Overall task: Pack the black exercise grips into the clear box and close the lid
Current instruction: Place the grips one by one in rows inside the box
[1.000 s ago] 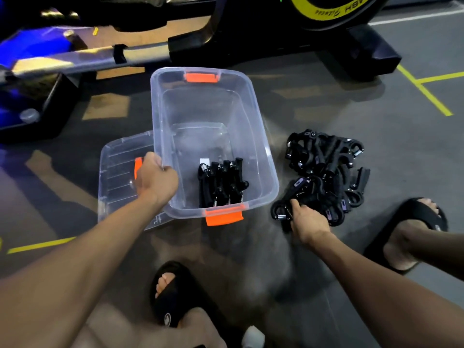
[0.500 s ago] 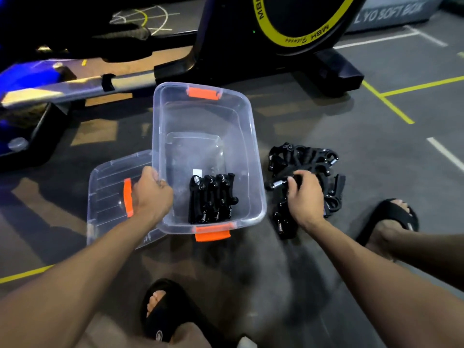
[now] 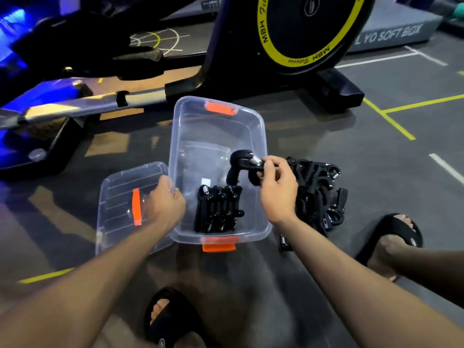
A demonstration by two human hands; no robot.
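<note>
**Plastics, metal and rubber as I see them**

I see the clear box point(image 3: 218, 136) as smooth, glossy transparent plastic with opaque orange plastic latches point(image 3: 219, 243). Its lid point(image 3: 120, 194) has the same clear sheen, with ribbed moulding. The exercise grip point(image 3: 242, 167) in my right hand point(image 3: 277, 189) looks matt black, with a shiny metal spring end. The floor point(image 3: 376, 172) reads as dull grey, faintly textured rubber. My sandals point(image 3: 399, 229) look like matt black foam or rubber.
</note>
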